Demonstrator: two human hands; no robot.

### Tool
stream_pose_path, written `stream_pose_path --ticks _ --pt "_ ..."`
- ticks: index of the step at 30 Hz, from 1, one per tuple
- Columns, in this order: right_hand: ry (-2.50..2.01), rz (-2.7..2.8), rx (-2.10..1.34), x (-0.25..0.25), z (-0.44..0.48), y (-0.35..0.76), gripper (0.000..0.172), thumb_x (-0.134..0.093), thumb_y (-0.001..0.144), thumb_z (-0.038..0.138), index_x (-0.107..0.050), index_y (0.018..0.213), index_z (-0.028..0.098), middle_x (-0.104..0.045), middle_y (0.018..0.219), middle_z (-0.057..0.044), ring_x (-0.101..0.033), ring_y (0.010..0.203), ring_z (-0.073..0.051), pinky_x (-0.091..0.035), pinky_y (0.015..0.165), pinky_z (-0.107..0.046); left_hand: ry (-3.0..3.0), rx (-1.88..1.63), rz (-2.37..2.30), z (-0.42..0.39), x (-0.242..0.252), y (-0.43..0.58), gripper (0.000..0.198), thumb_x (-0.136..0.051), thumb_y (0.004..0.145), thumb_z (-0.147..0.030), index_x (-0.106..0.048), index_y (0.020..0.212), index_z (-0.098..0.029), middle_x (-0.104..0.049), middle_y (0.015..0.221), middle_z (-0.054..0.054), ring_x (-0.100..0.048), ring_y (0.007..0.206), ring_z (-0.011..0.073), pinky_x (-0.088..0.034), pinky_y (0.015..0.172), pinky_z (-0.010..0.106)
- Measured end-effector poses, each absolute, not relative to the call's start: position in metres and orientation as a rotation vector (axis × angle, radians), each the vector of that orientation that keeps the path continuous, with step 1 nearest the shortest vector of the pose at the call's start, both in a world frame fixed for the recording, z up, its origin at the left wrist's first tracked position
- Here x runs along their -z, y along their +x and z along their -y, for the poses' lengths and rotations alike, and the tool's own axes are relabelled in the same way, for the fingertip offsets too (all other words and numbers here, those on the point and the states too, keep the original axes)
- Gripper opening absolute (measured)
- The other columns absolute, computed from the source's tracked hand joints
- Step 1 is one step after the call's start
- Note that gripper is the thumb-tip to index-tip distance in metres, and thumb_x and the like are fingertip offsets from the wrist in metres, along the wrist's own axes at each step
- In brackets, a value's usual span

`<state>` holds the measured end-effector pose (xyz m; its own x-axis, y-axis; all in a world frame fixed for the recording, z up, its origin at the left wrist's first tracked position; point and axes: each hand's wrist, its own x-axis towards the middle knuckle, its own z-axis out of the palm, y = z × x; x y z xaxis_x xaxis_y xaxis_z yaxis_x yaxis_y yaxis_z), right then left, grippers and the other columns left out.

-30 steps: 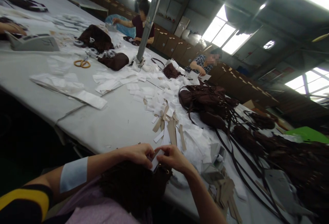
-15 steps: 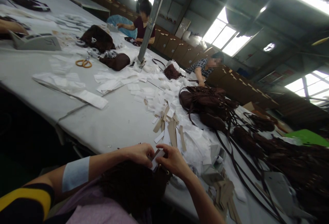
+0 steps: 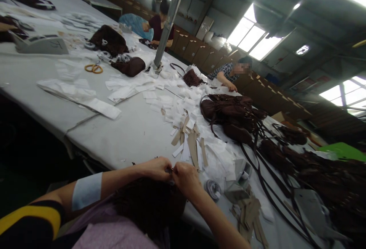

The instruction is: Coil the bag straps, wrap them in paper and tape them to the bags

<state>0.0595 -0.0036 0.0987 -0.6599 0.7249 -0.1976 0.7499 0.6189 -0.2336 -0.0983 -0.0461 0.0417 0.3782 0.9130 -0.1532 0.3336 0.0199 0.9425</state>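
Note:
A dark brown fringed bag (image 3: 143, 203) lies in my lap, against the table edge. Over its top edge, my left hand (image 3: 160, 169) and my right hand (image 3: 185, 178) meet, fingers pinched together and almost touching. Between them is a white strip (image 3: 171, 182), mostly hidden by the fingers, with only a small pale bit showing below. A roll of grey-white tape (image 3: 212, 190) lies on the table just right of my right wrist. Ahead of the hands are loose beige and white paper strips (image 3: 193, 148).
Brown bags (image 3: 228, 115) with long straps are piled on the right. Grey tape dispensers (image 3: 42, 45) stand at far left and right. Yellow-handled scissors (image 3: 93, 68) lie left, near a metal post (image 3: 168, 24). Two co-workers sit across the white table (image 3: 128, 138).
My hands have closed in on each other, and the white strip that showed between them is now mostly covered. My right hand has turned into a fist-like pinch. A co-worker's arm reaches farther right.

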Motion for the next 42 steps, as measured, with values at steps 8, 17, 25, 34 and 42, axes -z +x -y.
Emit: stream_pose_path --ticks 8,17,25,34,42 --pt "1.193 -2.940 0.457 -0.096 0.011 0.073 0.021 -0.052 0.085 0.010 -0.068 0.075 0.018 -0.070 0.072 -0.004 -0.064 0.070 -0.016 -0.039 0.064 -0.024 1.154 -0.828 -1.324 0.039 -0.039 -0.091 0.022 -0.069 0.056 -0.032 -0.065 0.061 -0.011 -0.048 0.047 -0.005 -0.041 0.051 0.0097 -0.025 0.046 0.020" --pt "1.223 -3.375 -0.142 -0.052 0.042 0.073 0.031 -0.040 0.089 0.005 -0.065 0.106 0.012 -0.071 0.098 -0.011 -0.061 0.080 -0.021 -0.048 0.073 -0.032 0.660 -0.903 -1.247 0.035 -0.036 -0.090 0.018 -0.062 0.053 -0.022 -0.060 0.069 -0.013 -0.044 0.041 -0.008 -0.030 0.034 0.0057 -0.018 0.038 0.020" --pt "1.219 -3.467 -0.334 -0.032 0.043 0.067 0.037 -0.041 0.090 0.006 -0.061 0.121 0.015 -0.067 0.114 -0.014 -0.062 0.096 -0.024 -0.048 0.082 -0.041 0.509 -0.998 -1.058 0.038 -0.033 -0.096 0.036 -0.072 0.055 -0.043 -0.055 0.063 -0.013 -0.047 0.048 -0.005 -0.030 0.037 0.0036 -0.017 0.038 0.019" --pt "2.105 -2.832 1.263 -0.056 0.043 0.068 0.038 -0.046 0.092 0.046 -0.069 0.097 0.016 -0.072 0.088 -0.009 -0.065 0.078 -0.020 -0.050 0.071 -0.028 0.635 -1.194 -1.160 0.042 -0.038 -0.100 0.046 -0.073 0.060 -0.053 -0.055 0.077 -0.013 -0.051 0.049 -0.007 -0.034 0.035 0.0034 -0.022 0.037 0.018" --pt "1.833 -2.913 1.165 -0.054 0.034 0.065 0.045 -0.045 0.093 0.045 -0.062 0.064 0.015 -0.057 0.059 -0.001 -0.052 0.057 -0.013 -0.037 0.055 -0.023 0.764 -1.221 -1.206 0.050 -0.041 -0.091 0.044 -0.073 0.062 -0.051 -0.058 0.076 -0.012 -0.051 0.048 -0.007 -0.036 0.035 0.0039 -0.025 0.034 0.017"
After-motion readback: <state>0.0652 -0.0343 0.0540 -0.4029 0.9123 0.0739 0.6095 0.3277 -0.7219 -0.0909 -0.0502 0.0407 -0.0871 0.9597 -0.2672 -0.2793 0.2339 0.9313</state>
